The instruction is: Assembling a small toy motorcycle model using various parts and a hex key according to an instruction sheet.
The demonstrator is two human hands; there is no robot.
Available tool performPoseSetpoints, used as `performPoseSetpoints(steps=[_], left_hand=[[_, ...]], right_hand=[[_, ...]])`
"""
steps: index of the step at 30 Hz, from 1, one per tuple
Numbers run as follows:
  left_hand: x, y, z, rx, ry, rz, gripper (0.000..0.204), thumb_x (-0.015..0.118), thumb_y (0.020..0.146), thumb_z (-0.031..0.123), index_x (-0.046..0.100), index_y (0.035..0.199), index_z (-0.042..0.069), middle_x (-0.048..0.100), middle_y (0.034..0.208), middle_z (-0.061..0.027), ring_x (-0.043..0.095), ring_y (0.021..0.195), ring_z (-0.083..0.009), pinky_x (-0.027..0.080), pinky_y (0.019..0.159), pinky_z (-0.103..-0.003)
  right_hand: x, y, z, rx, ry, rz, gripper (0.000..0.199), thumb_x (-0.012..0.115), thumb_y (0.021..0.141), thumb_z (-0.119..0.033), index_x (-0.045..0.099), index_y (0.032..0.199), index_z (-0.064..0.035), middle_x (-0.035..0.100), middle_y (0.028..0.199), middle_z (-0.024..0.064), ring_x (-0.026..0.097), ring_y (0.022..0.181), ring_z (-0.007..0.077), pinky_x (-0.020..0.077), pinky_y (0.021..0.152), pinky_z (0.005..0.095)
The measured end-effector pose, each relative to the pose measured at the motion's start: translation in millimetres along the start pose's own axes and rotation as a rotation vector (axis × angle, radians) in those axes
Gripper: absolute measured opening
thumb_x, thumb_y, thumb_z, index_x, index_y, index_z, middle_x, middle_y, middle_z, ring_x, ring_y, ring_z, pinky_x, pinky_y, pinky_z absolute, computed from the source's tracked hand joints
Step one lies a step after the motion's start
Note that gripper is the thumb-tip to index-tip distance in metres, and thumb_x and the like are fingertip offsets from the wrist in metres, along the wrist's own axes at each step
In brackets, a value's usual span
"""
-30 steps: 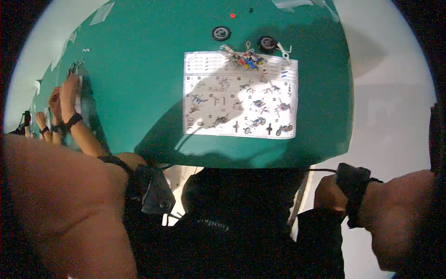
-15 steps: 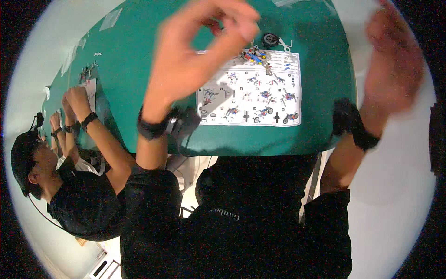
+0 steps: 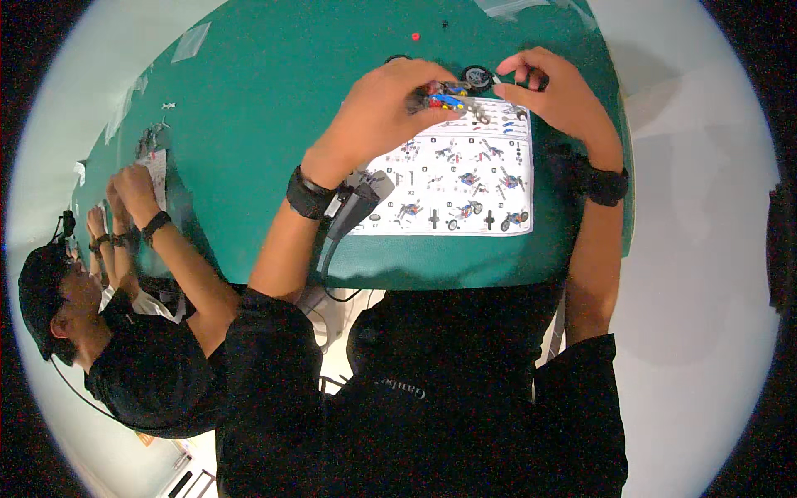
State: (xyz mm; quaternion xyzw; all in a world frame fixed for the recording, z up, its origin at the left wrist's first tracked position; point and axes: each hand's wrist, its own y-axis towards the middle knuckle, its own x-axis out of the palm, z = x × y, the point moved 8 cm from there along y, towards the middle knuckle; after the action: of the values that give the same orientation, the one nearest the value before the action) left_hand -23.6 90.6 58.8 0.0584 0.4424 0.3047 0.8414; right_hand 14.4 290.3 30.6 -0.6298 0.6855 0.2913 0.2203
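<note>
Small brick-built model (image 3: 452, 98) held just above the top edge of the instruction sheet (image 3: 465, 178), over the green surface (image 3: 266, 124). Left hand (image 3: 386, 108) clamped round its left end, fingers wrapped on the body. Right hand (image 3: 556, 91) pinching the right end, fingertips closed on what looks like a thin grey bit, hard to tell exactly. Long axis running left to right along the sheet's top edge, slightly drooping to the right. Looks light and rigid but snap-together, so probably fragile at the joints; best gripped on the chunky middle, not the thin ends. Loose black wheel (image 3: 476, 75) just beyond the sheet's top edge, tiny red piece (image 3: 415, 36) further out.
</note>
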Motion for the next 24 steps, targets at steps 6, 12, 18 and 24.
performPoseSetpoints(steps=[6,12,18,24], left_hand=[[-12,-12,-31,-0.326,-0.612,0.297,0.027,0.077,0.088,0.021,0.065,0.106,0.006,0.068,0.089,-0.0041,0.061,0.076,-0.0077,0.050,0.069,-0.025],[19,-7,-28,-0.439,-1.159,0.289,0.024,0.061,0.099,0.026,0.054,0.106,0.004,0.068,0.093,-0.0110,0.066,0.078,-0.0154,0.054,0.068,-0.026],[42,-7,-39,-0.428,-1.306,0.093,0.040,0.039,0.106,0.043,0.050,0.110,0.005,0.067,0.104,-0.0184,0.066,0.084,-0.0228,0.055,0.072,-0.033],[48,-4,-38,-0.457,-1.493,0.099,0.046,0.032,0.107,0.040,0.053,0.127,0.004,0.061,0.126,-0.0197,0.064,0.105,-0.0261,0.053,0.091,-0.038]], right_hand=[[1,-3,-4,-0.059,-0.089,-0.010,0.027,0.081,0.076,-0.025,0.069,0.091,-0.0061,0.055,0.081,0.0038,0.055,0.073,0.0154,0.0454,0.066,0.0285],[4,-4,-9,-0.055,-0.118,-0.051,0.023,0.076,0.080,-0.022,0.067,0.090,-0.0030,0.057,0.083,0.0085,0.059,0.076,0.0196,0.0473,0.068,0.0316],[-3,-11,-9,-0.130,-0.090,-0.057,0.022,0.075,0.083,-0.020,0.067,0.094,-0.0032,0.059,0.088,0.0070,0.060,0.076,0.0187,0.0492,0.071,0.0315],[-3,-14,-6,-0.055,-0.071,-0.058,0.022,0.076,0.083,-0.021,0.067,0.093,-0.0022,0.063,0.082,0.0066,0.059,0.074,0.0171,0.0489,0.069,0.0306]])
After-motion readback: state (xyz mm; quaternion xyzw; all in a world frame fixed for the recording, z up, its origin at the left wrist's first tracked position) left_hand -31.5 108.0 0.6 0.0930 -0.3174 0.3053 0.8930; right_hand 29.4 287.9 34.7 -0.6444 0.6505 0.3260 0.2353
